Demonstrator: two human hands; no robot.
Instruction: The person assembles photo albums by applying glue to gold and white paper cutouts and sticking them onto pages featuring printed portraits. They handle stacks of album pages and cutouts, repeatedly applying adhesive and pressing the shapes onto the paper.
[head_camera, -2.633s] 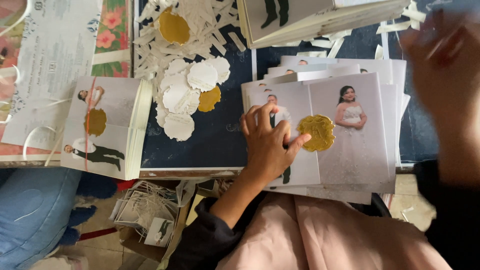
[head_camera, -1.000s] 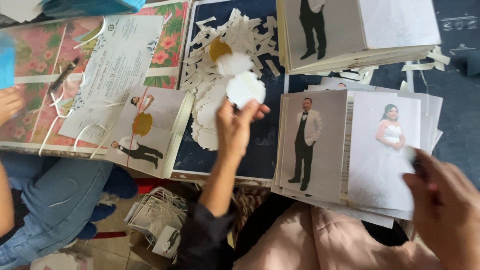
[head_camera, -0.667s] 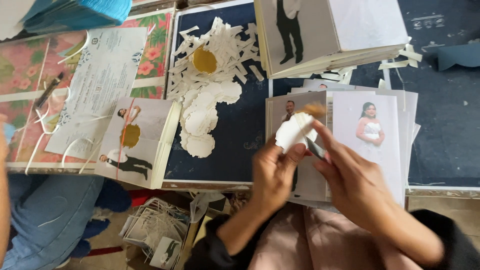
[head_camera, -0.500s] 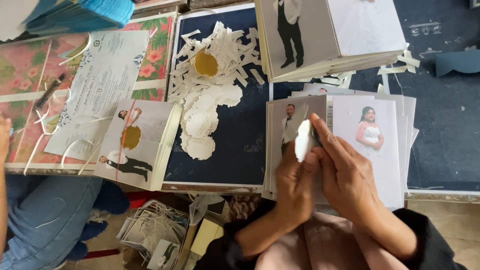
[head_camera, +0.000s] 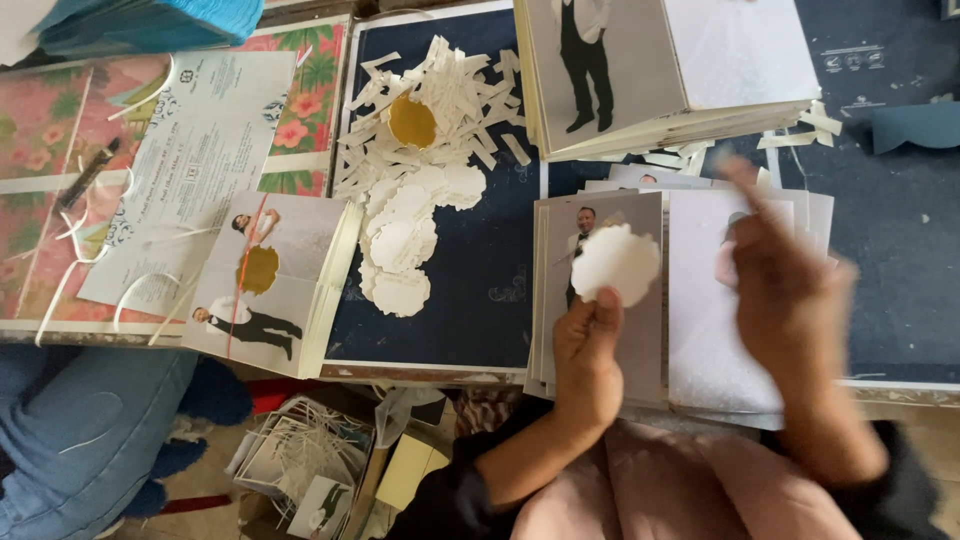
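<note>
Our left hand (head_camera: 585, 355) pinches a round white scalloped paper sticker (head_camera: 615, 263) over the folded photo card (head_camera: 600, 290). Our right hand (head_camera: 790, 290) has let go and lifts away, blurry, fingers spread, so peeling looks finished.

Dark navy work surface (head_camera: 480, 290) lying under even, soft light; floral-patterned covering (head_camera: 60, 130) spreading to its left; blue fabric heap (head_camera: 90, 440) sitting below that covering, off the surface's near edge; box of paper scraps (head_camera: 310, 465) resting on the floor just below the surface's near edge
</note>
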